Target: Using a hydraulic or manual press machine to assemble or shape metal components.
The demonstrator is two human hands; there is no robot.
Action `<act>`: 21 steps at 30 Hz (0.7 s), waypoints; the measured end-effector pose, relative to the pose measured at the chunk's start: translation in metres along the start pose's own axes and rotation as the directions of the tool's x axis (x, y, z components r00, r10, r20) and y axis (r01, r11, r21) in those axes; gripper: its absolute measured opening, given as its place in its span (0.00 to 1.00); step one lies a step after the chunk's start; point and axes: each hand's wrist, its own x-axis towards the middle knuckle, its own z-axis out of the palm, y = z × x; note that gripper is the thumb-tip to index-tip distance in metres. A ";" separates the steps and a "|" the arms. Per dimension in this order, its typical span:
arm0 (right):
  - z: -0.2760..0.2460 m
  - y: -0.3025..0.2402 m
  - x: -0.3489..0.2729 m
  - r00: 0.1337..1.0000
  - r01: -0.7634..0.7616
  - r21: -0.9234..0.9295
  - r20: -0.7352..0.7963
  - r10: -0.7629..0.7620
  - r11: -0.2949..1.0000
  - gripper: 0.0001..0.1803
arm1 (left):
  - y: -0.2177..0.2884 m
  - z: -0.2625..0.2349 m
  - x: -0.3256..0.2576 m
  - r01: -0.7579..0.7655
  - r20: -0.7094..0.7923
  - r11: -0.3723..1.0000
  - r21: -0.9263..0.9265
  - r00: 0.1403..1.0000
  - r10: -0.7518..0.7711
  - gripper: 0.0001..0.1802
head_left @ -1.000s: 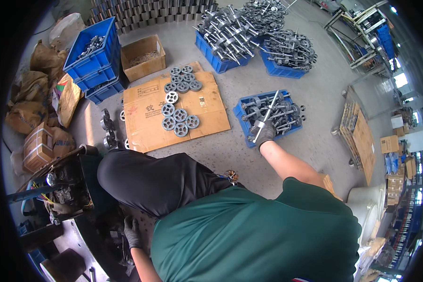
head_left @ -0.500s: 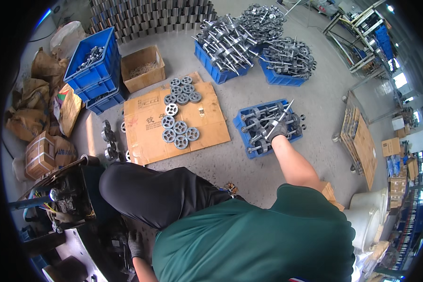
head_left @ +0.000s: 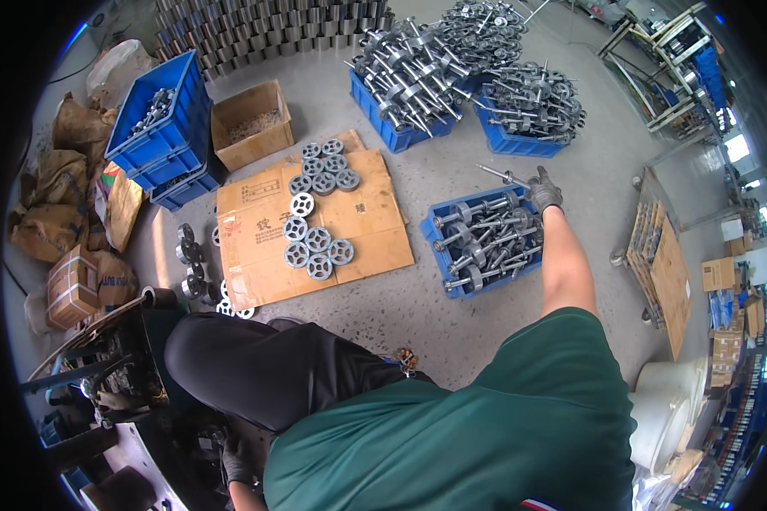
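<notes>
While the gloved right hand (head_left: pixel 543 192) grips a steel shaft (head_left: pixel 501 175) above the blue crate (head_left: pixel 486 243), lift straight, clearing neighbours; left hand (head_left: pixel 234 464) low, grip unclear.

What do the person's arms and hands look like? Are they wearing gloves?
Yes. Both hands wear dark grey work gloves: the right hand far out in front, the left hand down low by the dark machine. The right forearm is bare, and a short green shirt sleeve covers the upper arm.
</notes>
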 end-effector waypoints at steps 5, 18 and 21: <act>0.017 -0.004 -0.006 0.940 -0.035 -0.111 0.333 0.070 0.993 0.31 | -0.002 -0.015 -0.006 -0.283 0.263 0.492 0.823 0.958 0.111 0.40; 0.065 -0.036 -0.035 0.964 0.251 -0.176 0.132 -0.230 0.952 0.30 | 0.017 -0.031 -0.006 -0.313 -0.256 0.949 0.027 0.916 0.309 0.10; 0.118 -0.108 -0.047 0.900 0.435 0.107 -0.031 -0.434 0.894 0.24 | 0.080 -0.055 -0.082 -0.532 -0.487 0.832 0.154 0.692 0.533 0.07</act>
